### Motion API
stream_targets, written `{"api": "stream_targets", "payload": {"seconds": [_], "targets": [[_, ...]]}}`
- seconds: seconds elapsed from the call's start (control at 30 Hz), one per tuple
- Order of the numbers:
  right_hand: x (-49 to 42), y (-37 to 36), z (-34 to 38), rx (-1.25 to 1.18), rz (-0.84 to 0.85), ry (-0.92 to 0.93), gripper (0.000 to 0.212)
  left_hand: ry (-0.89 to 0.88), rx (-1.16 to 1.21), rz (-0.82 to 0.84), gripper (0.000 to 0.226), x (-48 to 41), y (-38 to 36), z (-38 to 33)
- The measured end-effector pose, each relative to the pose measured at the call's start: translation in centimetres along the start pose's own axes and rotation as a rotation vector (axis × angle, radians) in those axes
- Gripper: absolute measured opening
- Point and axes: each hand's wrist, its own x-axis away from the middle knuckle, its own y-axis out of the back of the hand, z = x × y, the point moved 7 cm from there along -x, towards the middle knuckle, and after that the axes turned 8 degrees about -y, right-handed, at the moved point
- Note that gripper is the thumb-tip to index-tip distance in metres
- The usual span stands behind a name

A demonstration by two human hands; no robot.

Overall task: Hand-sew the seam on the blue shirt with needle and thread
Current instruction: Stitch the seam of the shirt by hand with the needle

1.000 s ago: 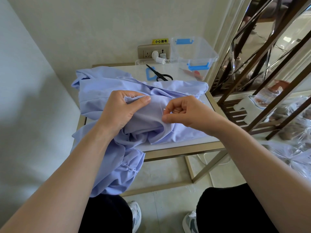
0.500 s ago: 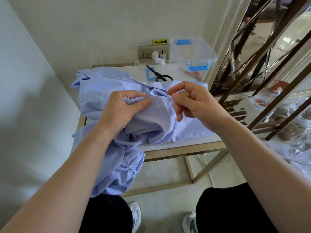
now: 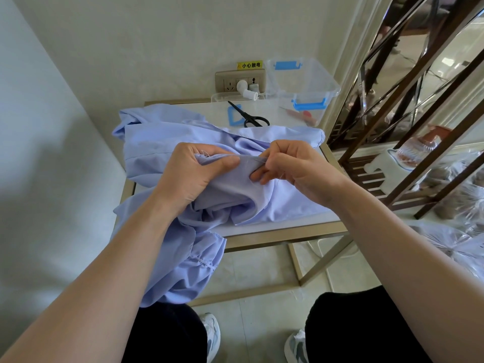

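Shirt [image 3: 162, 142], light blue, is bunched across the table [image 3: 288, 227] at frame centre. Its lower part spills over the table's near-left edge and hangs toward the floor at bottom centre.

L hand [image 3: 191, 174], centre frame, grips a raised fold of the shirt. The thumb lies flat along the top of the fold and the fingers are curled under the cloth. A frayed edge w/ loose fibres shows just above the thumb.

R hand [image 3: 293, 166], just right of centre, has its fingers curled and pinches the same fold near the L thumb tip. A thin grey line [image 3: 254, 159] runs from the R fingertips toward the L thumb. Needle or thread, too small to tell. A pale thread [image 3: 279, 177] dangles under the R hand.

The hands are close together but not touching, w/ a short stretch of fold between them. Both are clamped on the cloth.

Upper centre, on the bare tabletop beyond the shirt:
- black scissors [image 3: 251, 117]
- a small blue frame piece [image 3: 234, 116] touching them on the left

Upper right of those is a clear box [image 3: 301, 82] w/ blue clips, sitting at the table's back corner. A wall outlet [image 3: 230, 81] w/ a white plug is left of the box, w/ a yellow sticker [image 3: 249, 65] above it.

Bottom of frame: my dark trousers and pale shoes [image 3: 212, 334].
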Motion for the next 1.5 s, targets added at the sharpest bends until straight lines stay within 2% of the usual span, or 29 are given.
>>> {"api": "stream_targets", "payload": {"seconds": [0.13, 0.33, 0.47, 0.63, 0.87, 1.2, 1.4, 1.5], "targets": [[-0.05, 0.10, -0.18, 0.016, -0.010, -0.004, 0.004, -0.009, -0.024, -0.026, 0.015, -0.11, 0.23, -0.02], [0.23, -0.07, 0.08, 0.023, -0.047, 0.002, 0.010, -0.031, -0.045, -0.037, 0.021, -0.07, 0.28, -0.30], [0.44, -0.03, 0.12, 0.053, -0.075, 0.004, 0.023, -0.044, -0.059, -0.026, 0.020, -0.04, 0.20, -0.40], [0.45, 0.07, 0.04, 0.044, -0.094, 0.001, 0.011, -0.054, -0.065, -0.026, 0.022, -0.10, 0.17, -0.26], [0.43, 0.15, -0.08, 0.045, -0.101, -0.008, 0.011, -0.057, -0.063, -0.022, 0.019, -0.21, 0.14, -0.19], [0.73, 0.18, 0.19, 0.132, -0.136, 0.003, 0.033, -0.066, -0.072, -0.025, 0.021, -0.16, 0.12, -0.13], [0.59, 0.33, -0.14, 0.194, -0.163, -0.003, 0.023, -0.060, -0.097, -0.042, 0.023, -0.16, 0.17, 0.06], [0.55, 0.34, -0.10, 0.167, -0.160, 0.007, 0.025, -0.053, -0.096, -0.047, 0.020, -0.24, 0.22, 0.17]]}}
